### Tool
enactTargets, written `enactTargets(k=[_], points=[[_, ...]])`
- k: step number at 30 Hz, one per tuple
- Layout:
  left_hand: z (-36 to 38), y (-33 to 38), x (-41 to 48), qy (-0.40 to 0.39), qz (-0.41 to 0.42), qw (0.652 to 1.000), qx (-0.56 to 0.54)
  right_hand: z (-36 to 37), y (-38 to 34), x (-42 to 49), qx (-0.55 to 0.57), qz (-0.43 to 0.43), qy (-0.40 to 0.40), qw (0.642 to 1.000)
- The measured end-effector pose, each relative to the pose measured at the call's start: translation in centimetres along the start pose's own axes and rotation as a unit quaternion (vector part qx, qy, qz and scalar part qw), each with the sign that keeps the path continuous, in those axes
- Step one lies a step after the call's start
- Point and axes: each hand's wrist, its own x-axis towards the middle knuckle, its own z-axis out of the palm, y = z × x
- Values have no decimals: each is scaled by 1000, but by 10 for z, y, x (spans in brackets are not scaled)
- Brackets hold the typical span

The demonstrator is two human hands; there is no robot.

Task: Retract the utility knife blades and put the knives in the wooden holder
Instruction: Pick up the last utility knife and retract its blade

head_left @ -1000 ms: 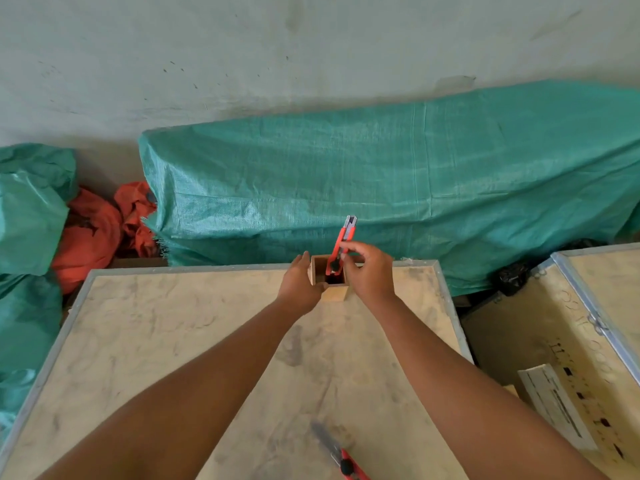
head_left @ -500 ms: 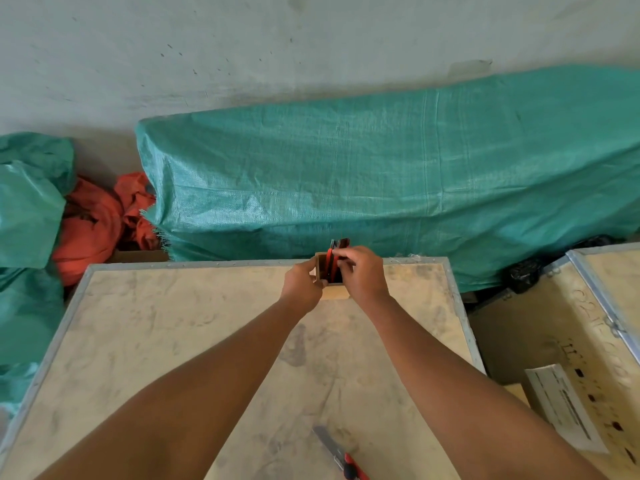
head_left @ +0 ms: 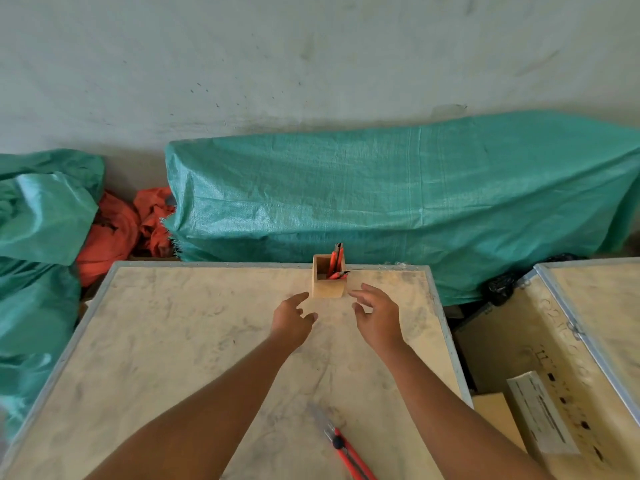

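Note:
A small square wooden holder [head_left: 327,287] stands at the far edge of the wooden crate top [head_left: 194,341]. Red utility knives [head_left: 337,260] stick up out of it, leaning to its right side. My left hand [head_left: 292,318] hovers just short of the holder on its left, fingers apart and empty. My right hand [head_left: 377,315] hovers at the holder's right, also empty with fingers spread. Another red utility knife [head_left: 346,452] lies near the front edge, its grey blade extended and pointing away from me.
A green tarp [head_left: 398,206] covers a long bulk behind the crate. More green tarp [head_left: 38,237] and orange cloth [head_left: 121,230] lie at the left. A second metal-edged crate [head_left: 588,306] with a white box [head_left: 540,415] stands to the right, across a gap.
My right hand pushed the red knife down into the holder and let go. Both hands have pulled back from the holder toward me.

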Motion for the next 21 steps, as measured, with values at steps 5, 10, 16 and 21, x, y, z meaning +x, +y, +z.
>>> enactTargets(k=[5, 10, 16, 21], points=[[7, -28, -68, 7, 8, 1000, -28, -15, 2, -57, 33, 62, -96, 993], [40, -79, -139, 8, -43, 997, -57, -20, 27, -122, 19, 120, -244, 962], [97, -139, -204, 13, -114, 992, -48, -15, 41, -163, -52, 89, -356, 929], [139, -143, -224, 13, -145, 987, -74, -3, 41, -175, -80, 55, -437, 894]])
